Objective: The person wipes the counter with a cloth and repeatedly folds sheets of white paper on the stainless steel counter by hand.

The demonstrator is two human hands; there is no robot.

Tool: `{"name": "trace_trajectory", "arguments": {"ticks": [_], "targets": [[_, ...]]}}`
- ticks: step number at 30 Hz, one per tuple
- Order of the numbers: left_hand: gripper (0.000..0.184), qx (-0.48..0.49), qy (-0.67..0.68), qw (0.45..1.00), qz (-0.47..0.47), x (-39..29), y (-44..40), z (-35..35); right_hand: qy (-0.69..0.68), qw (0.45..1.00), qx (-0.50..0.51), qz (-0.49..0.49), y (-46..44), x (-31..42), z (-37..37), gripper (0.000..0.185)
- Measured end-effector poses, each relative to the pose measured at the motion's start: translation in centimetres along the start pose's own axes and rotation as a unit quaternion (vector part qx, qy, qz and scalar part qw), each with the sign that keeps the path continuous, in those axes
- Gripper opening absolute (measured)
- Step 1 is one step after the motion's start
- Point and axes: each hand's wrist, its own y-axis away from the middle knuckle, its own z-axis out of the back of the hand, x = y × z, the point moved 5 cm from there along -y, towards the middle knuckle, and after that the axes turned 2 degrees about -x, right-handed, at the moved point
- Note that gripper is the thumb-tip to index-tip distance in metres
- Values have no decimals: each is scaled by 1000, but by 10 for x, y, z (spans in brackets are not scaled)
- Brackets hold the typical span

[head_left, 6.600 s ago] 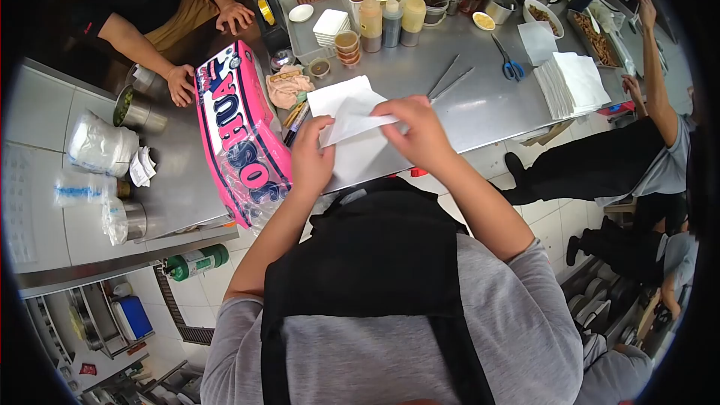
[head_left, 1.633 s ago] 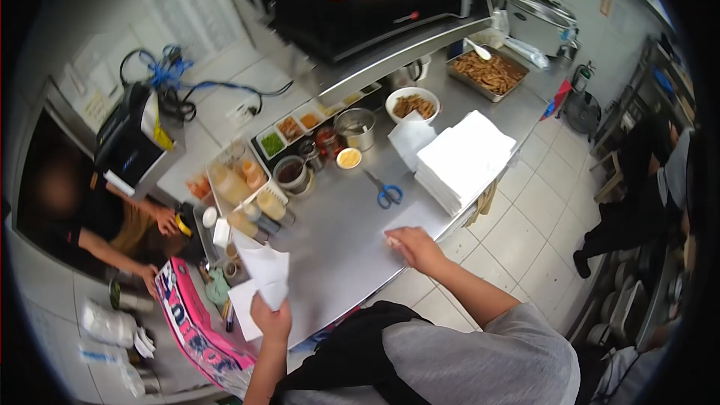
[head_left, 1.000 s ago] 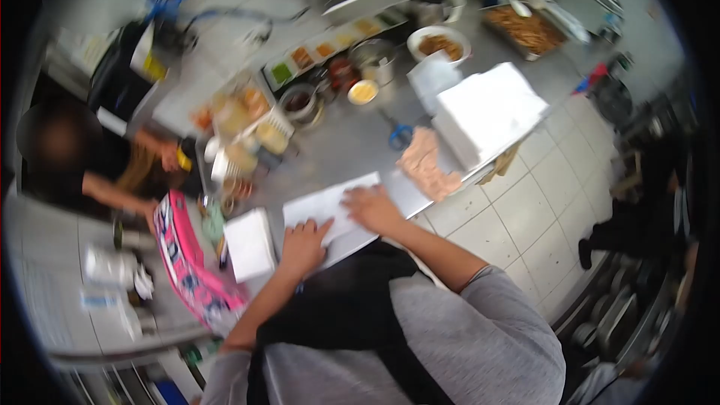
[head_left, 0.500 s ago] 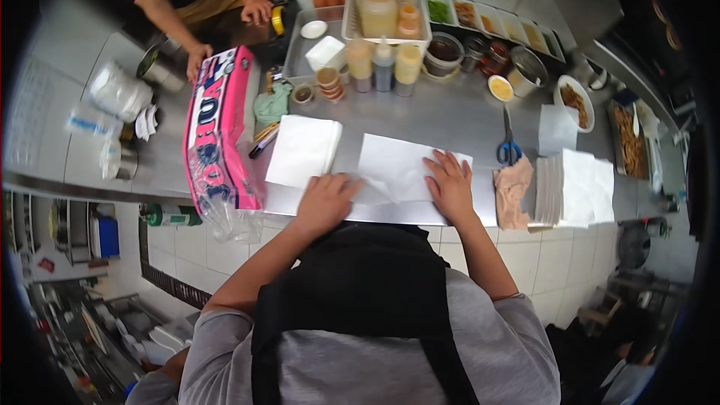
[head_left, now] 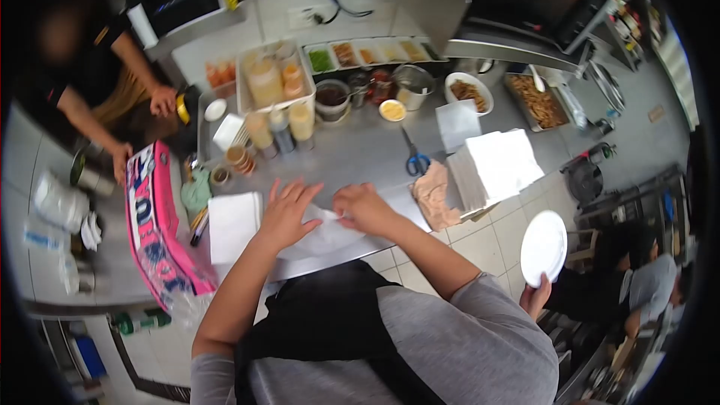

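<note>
L hand [head_left: 287, 216], fingers spread, at a thin, white, rectangular paper sheet [head_left: 324, 238] on the steel counter [head_left: 364, 146]; R hand [head_left: 366, 210] pinches its edge w/ curled fingertips. Prob. v. light, limp, easily creased; best held by opp. edges.

A thin, white, translucent sheet [head_left: 322, 238] lies at the table's [head_left: 375, 146] six o'clock edge, partly hidden, wrinkled and slightly raised at its twelve o'clock side. Toward nine o'clock, a white, roughly rectangular paper pile [head_left: 235, 226] lies flat.
</note>
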Motion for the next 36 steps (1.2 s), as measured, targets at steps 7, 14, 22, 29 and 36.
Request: {"name": "trace_trajectory", "arguments": {"ticks": [7,14,22,29,36], "targets": [[15,128,66,989,23,-14,14,69,-86,986,56,-130,41,28,98,29],[5,84,481,845,219,29,22,50,-533,806,-133,-219,58,-6,93,47],[29,-87,444,776,439,92,57,-48,-350,835,-174,-388,53,-69,-9,56],[54,-73,525,676,512,82,91,-69,-277,870,-157,-377,60,-78,-31,61],[66,-60,213,934,281,67,78,-46,-146,914,-289,-245,54,-94,-36,55]]}}
